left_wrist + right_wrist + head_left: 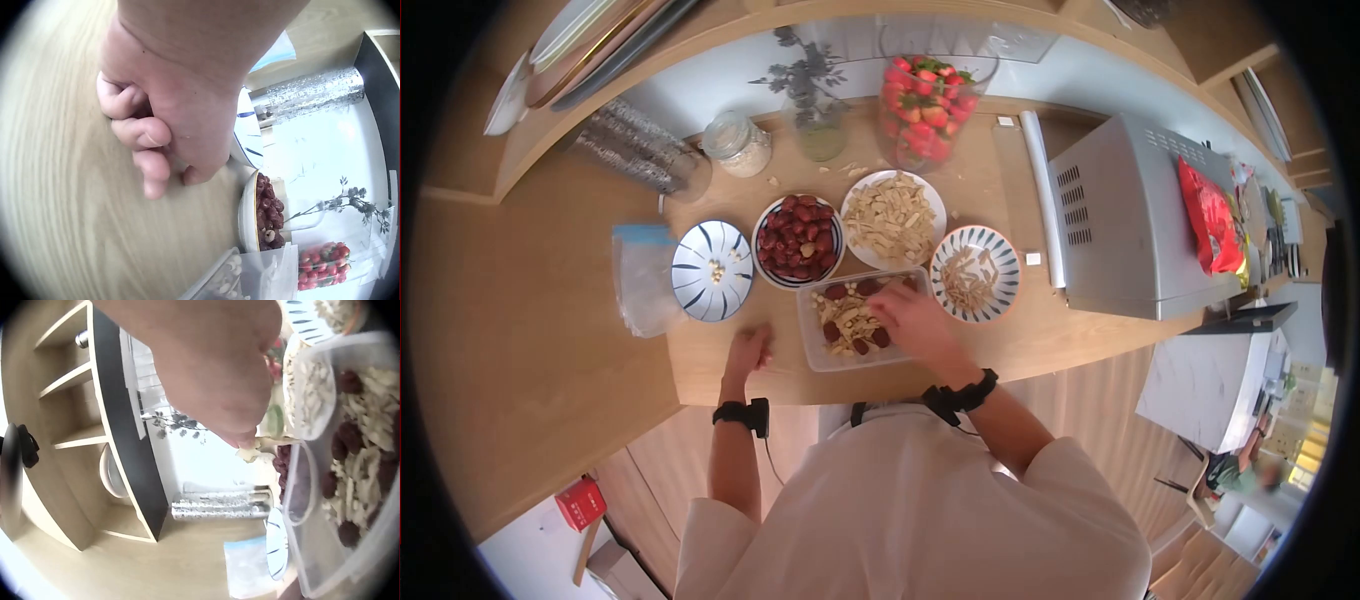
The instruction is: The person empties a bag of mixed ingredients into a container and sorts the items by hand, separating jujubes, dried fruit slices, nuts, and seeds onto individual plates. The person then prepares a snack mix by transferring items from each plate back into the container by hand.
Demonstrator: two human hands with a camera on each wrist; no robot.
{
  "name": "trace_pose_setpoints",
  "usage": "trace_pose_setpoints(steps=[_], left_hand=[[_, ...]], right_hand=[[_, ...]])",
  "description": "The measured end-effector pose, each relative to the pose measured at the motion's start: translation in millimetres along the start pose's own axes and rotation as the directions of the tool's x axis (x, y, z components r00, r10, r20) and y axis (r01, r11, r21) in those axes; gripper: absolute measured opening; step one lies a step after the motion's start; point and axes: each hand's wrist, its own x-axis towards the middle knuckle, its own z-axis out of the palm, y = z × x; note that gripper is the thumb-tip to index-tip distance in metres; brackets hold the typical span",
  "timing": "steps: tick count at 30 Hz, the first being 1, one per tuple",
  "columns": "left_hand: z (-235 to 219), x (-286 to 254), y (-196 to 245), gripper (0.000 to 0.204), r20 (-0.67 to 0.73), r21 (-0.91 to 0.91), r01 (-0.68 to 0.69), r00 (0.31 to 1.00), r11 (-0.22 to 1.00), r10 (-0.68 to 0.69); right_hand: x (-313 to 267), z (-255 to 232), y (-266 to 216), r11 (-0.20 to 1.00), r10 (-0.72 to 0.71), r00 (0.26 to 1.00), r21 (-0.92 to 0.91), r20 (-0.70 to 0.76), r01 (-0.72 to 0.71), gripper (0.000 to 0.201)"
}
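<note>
My right hand (918, 322) is over the right part of a clear plastic container (812, 345) holding dark red dates, pale slices and small white pieces. In the right wrist view its fingertips pinch a pale slice (249, 454) beside the container wall (304, 559). Loosely curled and holding nothing, my left hand (747, 352) rests on the table left of the container; the left wrist view shows its fingers (152, 133) bent. Behind the container stand a bowl of red dates (786, 262) and a white plate of pale slices (890, 222).
A striped plate with small pale pieces (712, 285) and a plastic bag (640, 290) lie left. At right are a bowl of thin pieces (972, 275) and a grey appliance (1125, 225). Strawberries in a clear container (925, 115), a jar (736, 145) and a vase (818, 130) stand behind.
</note>
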Motion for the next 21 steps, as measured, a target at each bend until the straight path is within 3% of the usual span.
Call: trace_pose_setpoints(steps=[2, 3, 5, 12, 14, 17, 21], left_hand=[[2, 2, 2, 0.06, -0.009, -0.011, 0.001, 1.0, 1.0, -0.001], [2, 2, 1, 0.06, -0.013, -0.018, 0.002, 1.0, 1.0, -0.002], [0, 4, -3, 0.06, -0.019, -0.017, 0.003, 1.0, 1.0, -0.003], [0, 6, -2, 0.06, -0.031, -0.024, 0.02, 0.999, 1.0, -0.021], [0, 6, -2, 0.059, -0.03, -0.028, 0.025, 0.999, 0.999, -0.026], [-3, 7, -3, 0.059, -0.041, -0.03, 0.065, 0.997, 0.997, -0.066], [-6, 7, -2, 0.059, -0.02, 0.003, 0.091, 0.996, 0.996, -0.091]], right_hand=[[-6, 5, 3, 0.95, -0.118, 0.988, -0.279, 0.101, 0.142, 0.014], [-10, 2, 7, 0.951, -0.11, 0.99, -0.281, 0.091, 0.132, 0.014], [-10, -10, -1, 0.971, 0.085, 0.992, -0.232, 0.095, -0.061, 0.021], [-2, -75, 43, 0.93, 0.122, 0.984, -0.331, -0.134, -0.16, 0.022], [-3, -85, 55, 0.831, 0.24, 0.968, -0.499, -0.077, -0.246, 0.027], [-10, -88, 76, 0.761, 0.364, 0.931, -0.564, -0.036, -0.32, 0.036], [-18, -82, 88, 0.73, 0.429, 0.903, -0.593, 0.013, -0.339, 0.044]])
